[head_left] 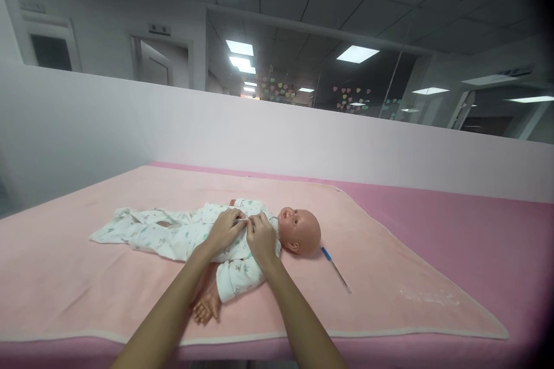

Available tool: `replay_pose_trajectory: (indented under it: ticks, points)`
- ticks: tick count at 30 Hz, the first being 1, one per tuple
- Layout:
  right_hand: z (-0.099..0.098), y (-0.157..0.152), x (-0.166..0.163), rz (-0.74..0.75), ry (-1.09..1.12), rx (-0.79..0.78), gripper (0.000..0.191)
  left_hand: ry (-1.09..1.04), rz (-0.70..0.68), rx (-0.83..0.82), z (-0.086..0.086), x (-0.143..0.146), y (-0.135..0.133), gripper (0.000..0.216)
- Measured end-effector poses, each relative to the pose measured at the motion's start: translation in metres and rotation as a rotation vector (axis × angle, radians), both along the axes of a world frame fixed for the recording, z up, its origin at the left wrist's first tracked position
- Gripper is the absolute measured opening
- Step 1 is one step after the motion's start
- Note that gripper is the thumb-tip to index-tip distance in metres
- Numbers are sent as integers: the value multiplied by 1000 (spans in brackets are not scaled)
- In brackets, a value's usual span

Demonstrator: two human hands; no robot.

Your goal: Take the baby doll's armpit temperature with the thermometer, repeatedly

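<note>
A baby doll (300,232) lies on its back with its head to the right, dressed in white printed baby clothes (151,233). Over its chest, my left hand (225,229) is closed in a pinch on the front of the clothes. Close beside it, my right hand (262,237) also pinches the fabric there, its fingertips almost meeting those of the left. A small white bit of the clothes shows between the fingertips; its exact form is too small to tell. One doll hand (208,304) pokes out of the near sleeve (240,278), palm upward.
A pen with a blue cap (335,268) lies right of the doll's head. Under everything is a peach blanket (389,277) with a pale edge, spread over a pink surface (497,253). A low white wall (281,132) runs along the back, with glass above it.
</note>
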State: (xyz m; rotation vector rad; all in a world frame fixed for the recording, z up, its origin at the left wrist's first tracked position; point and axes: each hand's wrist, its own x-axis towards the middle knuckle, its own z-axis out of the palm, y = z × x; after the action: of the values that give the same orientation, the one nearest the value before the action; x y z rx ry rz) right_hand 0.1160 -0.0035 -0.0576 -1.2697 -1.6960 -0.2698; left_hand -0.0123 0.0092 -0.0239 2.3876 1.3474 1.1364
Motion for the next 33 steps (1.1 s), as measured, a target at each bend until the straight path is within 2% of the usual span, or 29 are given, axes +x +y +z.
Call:
replay_pose_trajectory:
  ticks: [8,17,24,33]
  points:
    - [3,-5,0,52,-1,68,11,-23,-5,-6,-1,1,0,29]
    - [0,-1,-1,-37,-50,52,12,-14,9,9,-1,1,2,33]
    - [1,-4,-3,-80,-54,-9,15,-25,-11,-38,2,-1,1,26]
    - [2,-3,-3,-72,-45,-16,14,-43,43,-55,2,1,0,22]
